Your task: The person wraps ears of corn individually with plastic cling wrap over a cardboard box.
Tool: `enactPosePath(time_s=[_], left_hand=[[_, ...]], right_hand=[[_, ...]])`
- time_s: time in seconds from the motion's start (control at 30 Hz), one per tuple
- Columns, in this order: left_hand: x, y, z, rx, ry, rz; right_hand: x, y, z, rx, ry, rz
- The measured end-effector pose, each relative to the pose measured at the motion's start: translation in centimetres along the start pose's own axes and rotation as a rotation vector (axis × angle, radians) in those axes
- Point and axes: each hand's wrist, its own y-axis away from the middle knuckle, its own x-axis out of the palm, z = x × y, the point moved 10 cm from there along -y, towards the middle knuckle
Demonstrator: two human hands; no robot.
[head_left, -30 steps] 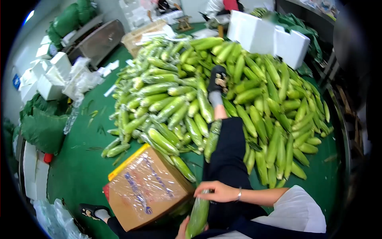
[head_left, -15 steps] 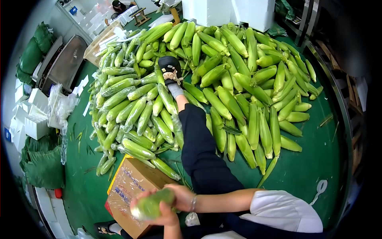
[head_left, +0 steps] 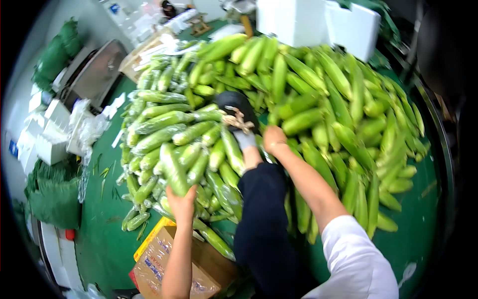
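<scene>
My left hand (head_left: 182, 203) is shut on the lower end of a plastic-wrapped corn cob (head_left: 173, 168) and holds it out over the wrapped-corn pile (head_left: 159, 134) on the left. My right hand (head_left: 274, 138) reaches to the near edge of the unwrapped green corn pile (head_left: 338, 104), with its fingers curled down among the cobs; a grip cannot be made out. My outstretched leg in dark trousers (head_left: 259, 219) lies between the two piles. Its black shoe (head_left: 237, 107) rests on the corn just left of my right hand.
A cardboard box (head_left: 169, 264) covered in clear film sits under my left forearm. White foam boxes (head_left: 308, 20) stand behind the corn, and more foam boxes (head_left: 47, 144) and plastic bags (head_left: 87, 129) lie at left. Green sacks (head_left: 55, 199) and a metal machine (head_left: 94, 70) border the green floor (head_left: 104, 234).
Both hands left my lap. My left hand carried the wrapped cob forward to the wrapped pile, and my right hand let go of it and reached to the unwrapped pile by my shoe.
</scene>
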Motion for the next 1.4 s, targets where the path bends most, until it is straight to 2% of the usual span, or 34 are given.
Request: enactPosePath(time_s=[0.03, 0.07, 0.13, 0.2, 0.23, 0.27, 0.3, 0.37, 0.4, 0.43, 0.47, 0.5, 0.53, 0.6, 0.63, 0.67, 0.7, 0.73, 0.77, 0.8, 0.87, 0.93, 1.0, 1.03, 1.07, 1.13, 1.17, 1.2, 1.27, 1.33, 1.37, 1.4], left_hand=[[0.5, -2.9, -1.6, 0.201, -0.134, -0.088], [1.0, -5.2, -3.4, 0.389, -0.282, -0.172], [2.5, -10.0, -5.9, 0.188, -0.149, -0.071], [3.8, -12.9, -5.3, -0.063, 0.344, -0.048], [4.6, -14.0, -3.9, -0.093, 0.545, -0.046], [5.6, -13.7, -2.5, -0.102, 0.761, -0.047], [5.9, -11.1, -2.6, -0.144, 0.891, -0.034], [6.4, -4.0, -1.1, -0.237, 0.912, 0.126], [6.0, 0.1, 0.3, -0.297, 0.749, 0.249], [4.8, 4.6, 3.1, -0.358, 0.652, 0.297], [3.2, 9.2, 4.3, -0.421, 0.514, 0.367], [0.8, 13.1, 4.8, -0.433, 0.47, 0.378], [-1.5, 17.1, 7.9, -0.545, 0.433, 0.358], [-5.8, 22.5, 6.9, -0.611, 0.642, 0.293], [-8.1, 23.6, 5.2, -0.602, 0.644, 0.274], [-10.6, 25.3, 3.8, -0.615, 0.426, 0.27], [-12.1, 26.5, 3.4, -0.629, 0.222, 0.271], [-12.5, 26.3, 2.5, -0.501, 0.268, 0.228], [-12.8, 26.2, 1.2, -0.388, 0.311, 0.186], [-12.6, 25.5, -0.5, -0.188, 0.076, 0.283], [-11.2, 23.6, -7.4, 0.075, 0.082, 0.206], [-10.2, 23.9, -9.7, 0.045, 0.145, 0.231], [-11.9, 25.5, -7.3, -0.017, 0.051, 0.295], [-14.1, 26.6, -6.0, -0.045, 0.072, 0.288], [-17.1, 27.5, -4.3, -0.054, 0.066, 0.25], [-21.7, 30.6, -0.5, -0.153, 0.006, 0.321], [-23.8, 31.5, 0.2, -0.207, -0.015, 0.366], [-25.8, 31.7, 0.7, -0.257, -0.034, 0.413], [-28.4, 32.3, 0.6, -0.235, 0.001, 0.469], [-30.4, 32.8, 0.6, -0.122, -0.149, 0.459], [-33.2, 32.2, 3.6, -0.15, 0.094, 0.18], [-35.8, 31.9, 7.2, -0.17, 0.343, -0.103]], right_hand=[[4.5, -2.2, -1.1, -0.086, 0.165, 0.152], [6.2, -3.0, -2.3, 0.033, 0.178, 0.228], [7.0, -4.7, -4.3, 0.207, 0.136, -0.007], [4.0, -3.3, -2.9, 0.22, 0.216, 0.249], [4.3, -3.3, -3.1, 0.201, 0.172, 0.347], [3.1, -2.7, -2.7, 0.216, 0.222, 0.264], [2.7, -2.0, -2.4, 0.227, 0.219, 0.27], [4.7, -1.9, -3.6, 0.262, 0.196, 0.248], [6.8, -3.2, -5.1, 0.285, 0.179, 0.21], [7.1, -2.9, -5.0, 0.288, 0.201, 0.276], [5.6, -2.0, -3.8, 0.239, 0.223, 0.218], [6.5, -1.6, -4.8, 0.314, 0.095, 0.267], [7.2, -1.3, -6.5, 0.388, -0.031, 0.314], [5.0, -0.3, -6.1, 0.282, 0.044, 0.269], [5.0, 0.1, -6.3, 0.267, -0.056, 0.336], [2.0, 2.0, -5.6, 0.302, -0.174, 0.112], [-2.2, 4.8, -3.2, 0.199, -0.215, -0.067], [-7.0, 8.3, -0.5, 0.093, -0.251, -0.245], [-11.3, 12.3, 3.1, -0.046, -0.386, -0.296], [-15.0, 16.8, 7.1, -0.18, -0.52, -0.323], [-17.6, 26.0, 13.9, -0.318, -0.87, -0.204], [-14.6, 33.9, 19.1, -0.335, -1.084, 0.147], [-10.4, 40.0, 22.4, -0.22, -1.357, 0.47], [-9.8, 42.1, 23.4, -0.242, -1.311, 0.545], [-9.3, 44.4, 24.1, -0.284, -0.811, 0.805], [-10.8, 48.8, 27.5, -0.825, -0.142, 0.696], [-14.8, 50.9, 31.4, -1.127, -0.287, 0.322], [-16.0, 53.1, 35.0, -1.281, -0.147, 0.249], [-12.5, 55.3, 38.3, -1.456, 0.115, 0.181], [-5.1, 55.0, 38.6, -1.457, 0.19, 0.286], [-5.3, 55.1, 39.9, -1.465, 0.102, 0.264], [-5.3, 54.5, 40.8, -1.349, 0.008, 0.335]])
